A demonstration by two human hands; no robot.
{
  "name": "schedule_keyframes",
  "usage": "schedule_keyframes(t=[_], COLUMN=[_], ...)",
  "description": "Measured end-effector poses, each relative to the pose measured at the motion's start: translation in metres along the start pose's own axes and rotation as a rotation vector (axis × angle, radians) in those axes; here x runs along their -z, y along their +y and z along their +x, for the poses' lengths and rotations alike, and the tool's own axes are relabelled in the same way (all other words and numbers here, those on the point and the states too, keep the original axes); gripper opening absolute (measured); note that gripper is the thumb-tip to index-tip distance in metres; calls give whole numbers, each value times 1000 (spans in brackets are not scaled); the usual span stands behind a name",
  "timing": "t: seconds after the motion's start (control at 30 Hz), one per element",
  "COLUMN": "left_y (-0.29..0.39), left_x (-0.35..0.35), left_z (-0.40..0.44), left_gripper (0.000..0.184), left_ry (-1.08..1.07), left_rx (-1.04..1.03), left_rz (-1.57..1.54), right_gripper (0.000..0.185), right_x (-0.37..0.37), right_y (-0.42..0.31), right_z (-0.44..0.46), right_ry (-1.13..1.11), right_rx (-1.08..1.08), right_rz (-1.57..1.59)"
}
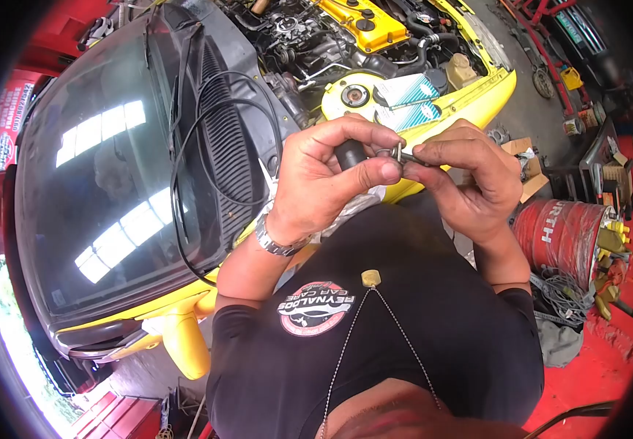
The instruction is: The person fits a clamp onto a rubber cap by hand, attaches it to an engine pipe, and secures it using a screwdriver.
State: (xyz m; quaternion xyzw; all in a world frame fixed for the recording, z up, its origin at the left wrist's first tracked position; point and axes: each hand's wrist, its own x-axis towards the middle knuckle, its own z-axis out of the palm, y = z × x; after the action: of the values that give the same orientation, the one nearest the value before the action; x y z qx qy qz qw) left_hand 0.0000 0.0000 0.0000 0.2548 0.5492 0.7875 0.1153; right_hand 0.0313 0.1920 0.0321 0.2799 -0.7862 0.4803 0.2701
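Metal fitting (398,152): small, silvery — near dark cylinder (350,154)
Left hand (315,174): pinched on fitting
Right hand (476,175): clamped on dark rod (408,156)

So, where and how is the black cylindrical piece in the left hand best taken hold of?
I'd probably grip the black cylindrical piece around its body, from the left: it looks thick and rounded there, while the small metal piece on its right is crowded by fingertips of the left hand and right hand.
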Motion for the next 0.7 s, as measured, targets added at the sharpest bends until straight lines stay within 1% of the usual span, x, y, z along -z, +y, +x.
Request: schedule_keyframes(t=[0.07, 0.17, 0.2, 0.27, 0.4, 0.5, 0.57, 0.6, 0.67, 0.7], left_y=[2, 3, 2, 2, 5, 6, 5, 6, 8, 9], left_x=[-5, -4, -2, 2, 1, 0, 0, -1, -2, -2], left_z=[-2, -1, -1, 0, 1, 2, 3, 4, 6, 6], left_gripper=[23, 22, 22, 22, 21, 20, 19, 19, 20, 20], left_ry=[66, 68, 67, 7, -4, -15, -41, -41, -41, -42], left_rx=[115, 143, 146, 98, 107, 66, -110, -110, -266, -265], left_rz=[-113, -115, -118, -68, -90, -27, 144, 143, 360, 359], right_gripper=[23, 22, 22, 20, 17, 16, 17, 17, 34, 34], right_x=[1, 1, 3, 7, 6, 6, 4, 5, 9, 8], right_y=[1, 5, 5, 3, 6, 6, 3, 1, -3, -3], right_z=[0, 0, -1, -2, -2, -2, -3, -4, -3, -4], right_ry=[10, 10, 9, -77, -68, -97, -99, -100, -268, -267], right_rx=[42, 85, 82, 44, 71, 100, -34, -35, -517, -517], right_rz=[-6, -21, -23, -21, -26, -85, -131, -131, 156, 156])
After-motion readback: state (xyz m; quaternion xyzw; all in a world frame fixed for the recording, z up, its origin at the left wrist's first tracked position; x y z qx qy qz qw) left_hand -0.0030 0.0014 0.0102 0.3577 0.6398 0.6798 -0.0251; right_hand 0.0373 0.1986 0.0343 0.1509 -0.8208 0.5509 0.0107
